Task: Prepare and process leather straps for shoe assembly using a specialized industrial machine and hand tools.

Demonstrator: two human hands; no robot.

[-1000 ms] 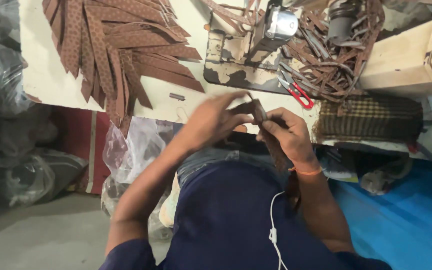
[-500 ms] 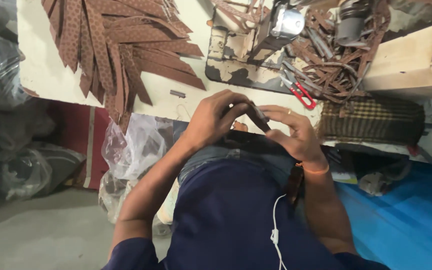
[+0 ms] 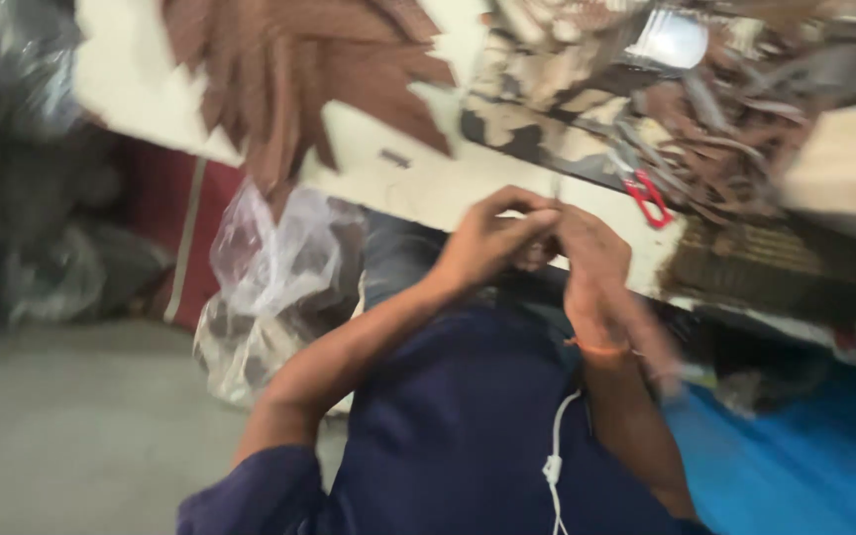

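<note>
The view is motion-blurred. My left hand (image 3: 487, 243) and my right hand (image 3: 594, 260) meet at the front edge of the white table (image 3: 388, 183), fingertips pinched together on a narrow dark brown strip (image 3: 652, 342). The strip trails down in a blur past my right wrist, which wears an orange band. The part of the strip between the fingers is hidden.
A fan of brown pointed strips (image 3: 289, 89) lies on the table at the left. Red-handled scissors (image 3: 648, 194), a sewing machine (image 3: 671, 40) and tangled brown straps (image 3: 745, 119) sit behind my hands. A checked cloth (image 3: 775, 267), clear plastic bag (image 3: 274, 263) and blue sheet (image 3: 814, 466) surround me.
The camera has swung, blurring everything. My hands stay pinched together on the strip and have drawn slightly closer to the table edge.
</note>
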